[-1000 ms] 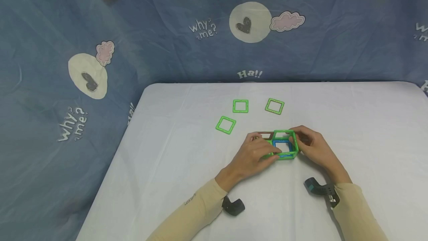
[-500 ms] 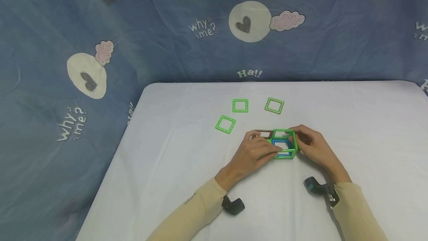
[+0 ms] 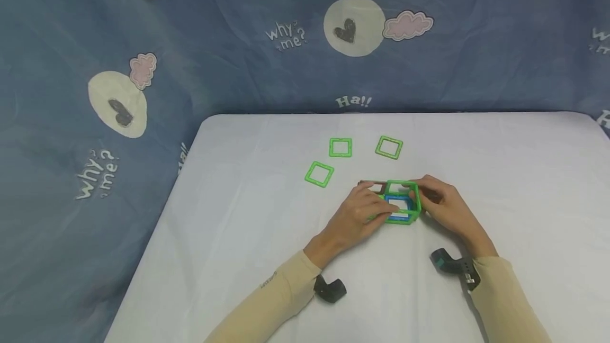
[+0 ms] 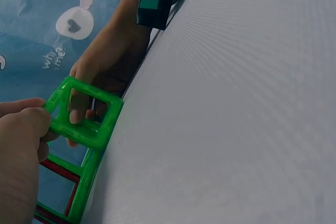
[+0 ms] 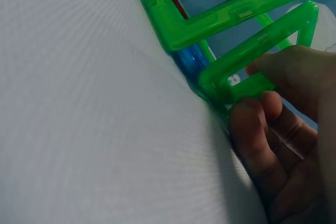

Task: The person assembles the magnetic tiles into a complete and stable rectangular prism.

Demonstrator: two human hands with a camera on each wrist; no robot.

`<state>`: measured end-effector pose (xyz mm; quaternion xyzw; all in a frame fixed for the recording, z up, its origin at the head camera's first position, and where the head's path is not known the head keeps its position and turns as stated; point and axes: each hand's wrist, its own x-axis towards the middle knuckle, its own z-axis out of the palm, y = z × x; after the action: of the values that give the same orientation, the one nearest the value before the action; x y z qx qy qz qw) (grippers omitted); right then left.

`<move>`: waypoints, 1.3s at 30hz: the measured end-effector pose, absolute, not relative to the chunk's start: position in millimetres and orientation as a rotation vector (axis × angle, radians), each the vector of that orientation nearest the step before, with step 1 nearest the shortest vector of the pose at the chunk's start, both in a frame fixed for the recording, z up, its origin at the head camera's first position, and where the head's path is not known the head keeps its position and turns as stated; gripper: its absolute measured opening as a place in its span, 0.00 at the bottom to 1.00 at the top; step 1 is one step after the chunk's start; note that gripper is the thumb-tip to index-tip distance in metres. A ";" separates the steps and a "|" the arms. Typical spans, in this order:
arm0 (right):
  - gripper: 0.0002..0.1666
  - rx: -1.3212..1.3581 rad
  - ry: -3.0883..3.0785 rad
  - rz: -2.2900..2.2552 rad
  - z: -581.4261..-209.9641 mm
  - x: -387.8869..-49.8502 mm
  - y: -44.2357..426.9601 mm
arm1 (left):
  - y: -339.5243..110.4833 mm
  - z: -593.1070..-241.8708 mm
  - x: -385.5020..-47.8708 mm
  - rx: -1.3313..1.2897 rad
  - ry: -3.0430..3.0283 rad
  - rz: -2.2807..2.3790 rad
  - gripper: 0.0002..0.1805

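Observation:
Both hands hold a box-like frame of square magnetic tiles (image 3: 400,183) standing on the white cloth. Green tiles form its near and upper sides, a blue one (image 3: 397,197) lies low inside, and a red-brown one (image 3: 378,186) shows at its left. My left hand (image 3: 355,218) pinches the upper edge at the near side; the left wrist view shows its thumb and finger on a green corner. At the right end, my right hand (image 3: 443,202) grips a green tile (image 5: 252,56) between thumb and fingers. That tile leans, with a gap beside the near panel. The left hand covers the left part.
Beyond the frame lie three loose green square tiles: one at back left (image 3: 340,147), another at back right (image 3: 388,147), a third nearer (image 3: 319,174). A printed blue curtain (image 3: 238,68) hangs behind the table's far edge. Each wrist carries a black camera (image 3: 330,289).
The head view has shifted slightly, so everything sits a little higher and further left. Both hands keep their hold on the tile frame, with barely any movement.

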<state>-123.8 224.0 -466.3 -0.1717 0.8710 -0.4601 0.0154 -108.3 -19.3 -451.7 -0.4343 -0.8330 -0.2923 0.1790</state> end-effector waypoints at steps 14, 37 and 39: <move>0.15 -0.524 2.662 -1.466 -466.1 -124.4 226.6 | -15.8 -453.9 -110.4 -1.149 -2.347 -0.791 0.07; 0.16 -0.446 2.681 -1.391 -432.5 -113.7 213.6 | -26.8 -460.9 -119.2 -0.703 -2.150 -1.407 0.11; 0.16 -0.447 2.684 -1.392 -440.7 -116.6 216.5 | -31.4 -460.9 -122.5 -0.639 -2.150 -1.416 0.11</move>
<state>-116.6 216.5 -440.7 -0.1460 0.8774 -0.4550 0.0428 -122.5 -31.4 -460.9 -0.2337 -0.7865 -0.5180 0.2419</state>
